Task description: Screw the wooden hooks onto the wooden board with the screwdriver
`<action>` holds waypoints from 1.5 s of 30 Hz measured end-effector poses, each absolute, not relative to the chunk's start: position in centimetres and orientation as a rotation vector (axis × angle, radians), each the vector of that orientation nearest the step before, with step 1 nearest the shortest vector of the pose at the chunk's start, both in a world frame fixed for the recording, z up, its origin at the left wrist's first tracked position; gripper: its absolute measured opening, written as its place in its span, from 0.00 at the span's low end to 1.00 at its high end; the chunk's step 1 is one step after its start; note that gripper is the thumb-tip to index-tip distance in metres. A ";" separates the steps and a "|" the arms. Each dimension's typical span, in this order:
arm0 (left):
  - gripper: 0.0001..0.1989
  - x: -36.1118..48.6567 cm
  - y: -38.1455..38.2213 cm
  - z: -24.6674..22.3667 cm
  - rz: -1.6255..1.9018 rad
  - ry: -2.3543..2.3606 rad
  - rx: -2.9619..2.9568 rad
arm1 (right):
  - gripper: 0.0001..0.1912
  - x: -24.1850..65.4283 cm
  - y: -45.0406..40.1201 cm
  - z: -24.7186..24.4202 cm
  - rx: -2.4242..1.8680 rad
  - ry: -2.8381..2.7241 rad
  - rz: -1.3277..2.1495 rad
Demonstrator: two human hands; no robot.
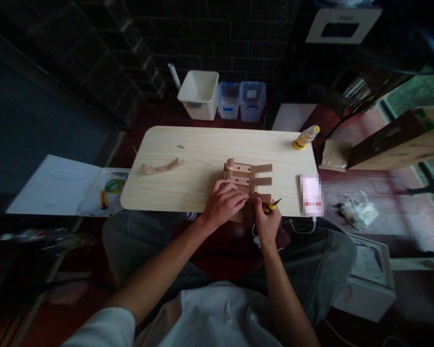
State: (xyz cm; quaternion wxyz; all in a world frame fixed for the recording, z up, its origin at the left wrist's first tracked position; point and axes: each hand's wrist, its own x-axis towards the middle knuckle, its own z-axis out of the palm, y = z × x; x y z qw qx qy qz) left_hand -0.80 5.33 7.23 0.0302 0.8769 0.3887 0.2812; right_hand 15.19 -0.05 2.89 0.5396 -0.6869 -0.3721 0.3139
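Observation:
A light-brown wooden assembly (pixel 241 167) lies at the table's near edge, right of the middle. It has three slats with dark round holes or screws, rounded ends at left and flat arms reaching right. My left hand (pixel 224 200) is closed over its near-left part, the fingertips at the nearest slat. In my right hand (pixel 267 221) is a screwdriver (pixel 272 206) with a yellow and black handle, its dark tip pointing up to the right. The right fingertips are by the nearest arm; exactly what they touch is hidden. A separate bent wooden piece (pixel 161 167) lies at the left.
On the pale table (pixel 202 144) are a small metal piece (pixel 180 146), a yellow-capped clear bottle (pixel 305 138) and a blurred pink-white device (pixel 311 194) with a cable. Bins (pixel 198 96) stand behind. An open white box (pixel 104 193) adjoins the left edge.

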 end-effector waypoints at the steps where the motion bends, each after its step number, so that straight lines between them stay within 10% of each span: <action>1: 0.05 -0.8 5.3 7.3 0.872 1.204 2.702 | 0.24 15.2 -0.1 3.0 -1.638 -0.887 0.744; 45: 0.08 -0.3 5.4 8.0 0.850 1.231 2.702 | 0.24 15.4 0.2 2.0 -1.637 -0.871 0.794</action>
